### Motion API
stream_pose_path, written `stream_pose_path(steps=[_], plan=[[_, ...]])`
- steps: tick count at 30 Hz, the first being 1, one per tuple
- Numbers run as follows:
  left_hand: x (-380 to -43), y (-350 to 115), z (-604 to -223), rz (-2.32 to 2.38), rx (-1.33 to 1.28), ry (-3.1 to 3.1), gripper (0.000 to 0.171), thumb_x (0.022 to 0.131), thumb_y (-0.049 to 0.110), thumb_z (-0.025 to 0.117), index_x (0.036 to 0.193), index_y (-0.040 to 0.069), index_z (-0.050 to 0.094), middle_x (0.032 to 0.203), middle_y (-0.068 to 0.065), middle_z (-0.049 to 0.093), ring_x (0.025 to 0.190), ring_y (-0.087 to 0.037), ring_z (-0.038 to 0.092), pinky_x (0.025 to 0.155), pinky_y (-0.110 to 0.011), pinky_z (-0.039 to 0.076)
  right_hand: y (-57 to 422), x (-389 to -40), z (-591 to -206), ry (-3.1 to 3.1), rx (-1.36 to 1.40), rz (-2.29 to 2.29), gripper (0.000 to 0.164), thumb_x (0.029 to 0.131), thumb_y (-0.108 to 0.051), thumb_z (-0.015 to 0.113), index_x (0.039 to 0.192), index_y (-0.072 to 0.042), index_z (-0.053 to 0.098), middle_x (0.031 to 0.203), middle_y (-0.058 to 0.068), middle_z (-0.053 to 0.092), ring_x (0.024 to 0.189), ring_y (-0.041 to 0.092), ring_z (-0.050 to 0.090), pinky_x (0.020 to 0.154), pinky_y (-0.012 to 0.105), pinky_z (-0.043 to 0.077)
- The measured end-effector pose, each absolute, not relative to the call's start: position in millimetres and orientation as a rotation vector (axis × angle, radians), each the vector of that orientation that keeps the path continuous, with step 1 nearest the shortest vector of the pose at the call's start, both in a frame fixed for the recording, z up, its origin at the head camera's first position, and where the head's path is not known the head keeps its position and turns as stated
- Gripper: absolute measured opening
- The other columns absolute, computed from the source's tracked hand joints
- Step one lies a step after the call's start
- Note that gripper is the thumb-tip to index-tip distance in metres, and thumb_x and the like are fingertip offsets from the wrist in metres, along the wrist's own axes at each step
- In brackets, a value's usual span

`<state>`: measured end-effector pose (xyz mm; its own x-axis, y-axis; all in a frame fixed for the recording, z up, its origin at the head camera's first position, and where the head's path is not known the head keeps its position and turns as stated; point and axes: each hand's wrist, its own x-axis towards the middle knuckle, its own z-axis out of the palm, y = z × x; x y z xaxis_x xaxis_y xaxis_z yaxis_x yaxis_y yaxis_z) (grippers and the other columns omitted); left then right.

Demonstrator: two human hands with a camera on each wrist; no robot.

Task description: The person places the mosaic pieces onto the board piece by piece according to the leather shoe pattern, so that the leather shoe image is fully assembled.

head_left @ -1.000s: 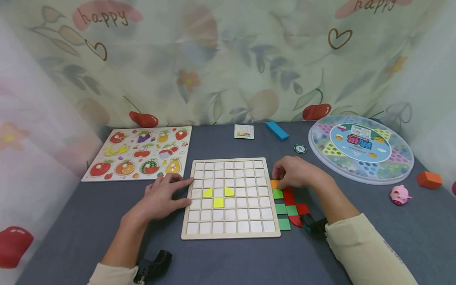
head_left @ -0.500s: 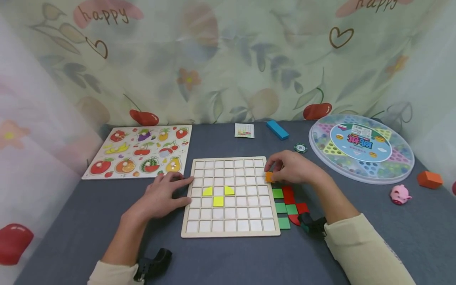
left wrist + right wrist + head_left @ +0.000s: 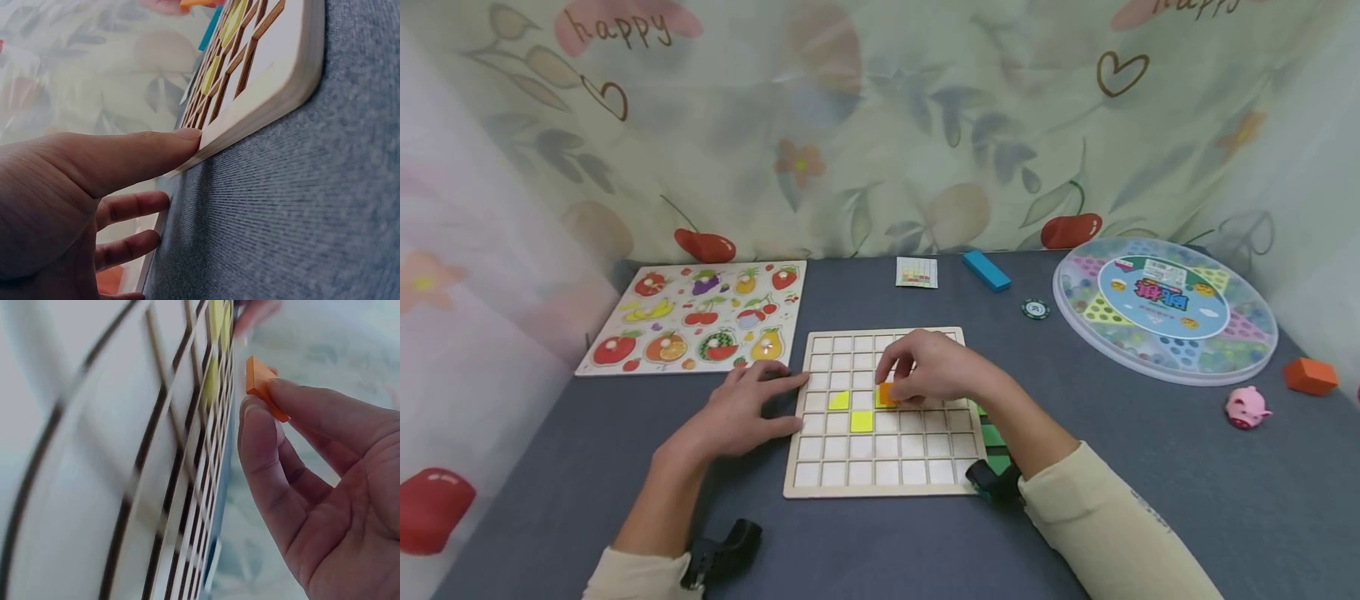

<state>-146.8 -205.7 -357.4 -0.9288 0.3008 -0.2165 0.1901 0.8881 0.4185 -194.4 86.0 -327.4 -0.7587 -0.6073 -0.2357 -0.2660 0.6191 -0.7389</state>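
My right hand (image 3: 931, 367) pinches an orange square tile (image 3: 261, 387) between thumb and fingertip, held over the wooden grid board (image 3: 820, 488). In the head view the orange tile overlaps a yellow rounded tile lying in the grid. Another yellow rounded tile (image 3: 839, 401) and a yellow square tile (image 3: 861, 422) lie in cells left of it. My left hand (image 3: 737, 412) rests at the board's left edge with thumb and fingers spread; in the left wrist view its thumb (image 3: 144, 156) touches the frame's side.
Green tiles (image 3: 992, 435) lie right of the board, partly hidden by my right forearm. Behind stand a fruit puzzle board (image 3: 658, 329), a small pattern card (image 3: 917, 272), a blue block (image 3: 987, 272) and a poker chip (image 3: 1035, 309). Farther right are a round game box (image 3: 1247, 350), a pig figure (image 3: 1247, 407) and an orange block (image 3: 1311, 377).
My right hand has lifted the orange tile from the pieces right of the board and carried it left over the grid. My left hand has stayed at the board's edge.
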Motion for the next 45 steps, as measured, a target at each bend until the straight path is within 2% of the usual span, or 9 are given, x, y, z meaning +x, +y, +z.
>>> stream_pose_path(steps=[8, 19, 23, 30, 35, 45], plan=[[-147, -207, -358, 0.582, 0.384, 2.773, 0.07, 0.093, 0.044, 0.076, 0.155, 0.025, 0.05, 0.156, -0.016, 0.041, 0.144, -0.05, 0.028, 0.11, -0.074, 0.029, 44, -190, -328, 2.305, -0.748, -0.987, 0.012, 0.089, -0.002, 0.074, 0.096, -0.011, 0.077, 0.077, 0.003, 0.068, 0.061, 0.017, 0.063, 0.063, 0.026, 0.053], [-148, -208, -357, 0.579, 0.366, 2.764, 0.07, 0.093, 0.043, 0.076, 0.155, 0.024, 0.051, 0.156, -0.016, 0.041, 0.145, -0.051, 0.026, 0.111, -0.074, 0.027, 15, -188, -335, 2.347, -0.756, -0.864, 0.011, 0.088, 0.0, 0.076, 0.09, -0.011, 0.079, 0.077, 0.001, 0.071, 0.061, 0.015, 0.064, 0.061, 0.025, 0.052], [-148, -208, -357, 0.58, 0.374, 2.767, 0.07, 0.093, 0.043, 0.076, 0.155, 0.024, 0.051, 0.155, -0.016, 0.041, 0.144, -0.049, 0.029, 0.111, -0.073, 0.029, 11, -187, -336, 2.395, -0.763, -0.81, 0.011, 0.088, -0.001, 0.076, 0.087, -0.011, 0.08, 0.077, 0.0, 0.071, 0.063, 0.015, 0.061, 0.061, 0.026, 0.05], [-148, -208, -358, 0.586, 0.38, 2.769, 0.069, 0.093, 0.043, 0.076, 0.155, 0.023, 0.051, 0.155, -0.017, 0.042, 0.144, -0.049, 0.029, 0.11, -0.074, 0.028, 6, -180, -335, 2.528, -0.839, -0.681, 0.013, 0.087, -0.002, 0.078, 0.089, -0.014, 0.082, 0.084, -0.001, 0.072, 0.077, 0.015, 0.06, 0.068, 0.027, 0.049], [-148, -209, -359, 0.594, 0.38, 2.772, 0.07, 0.093, 0.042, 0.076, 0.155, 0.023, 0.051, 0.154, -0.017, 0.042, 0.144, -0.05, 0.028, 0.11, -0.075, 0.028, 4, -175, -336, 2.61, -0.946, -0.606, 0.018, 0.084, 0.003, 0.075, 0.086, -0.013, 0.082, 0.08, -0.003, 0.073, 0.074, 0.014, 0.06, 0.066, 0.025, 0.049], [-148, -208, -359, 0.578, 0.386, 2.776, 0.07, 0.092, 0.044, 0.076, 0.155, 0.025, 0.051, 0.155, -0.016, 0.042, 0.142, -0.049, 0.03, 0.11, -0.073, 0.03, 22, -182, -331, 2.46, -0.902, -0.772, 0.011, 0.088, -0.007, 0.08, 0.096, -0.014, 0.083, 0.086, -0.003, 0.072, 0.079, 0.014, 0.06, 0.071, 0.027, 0.049]])
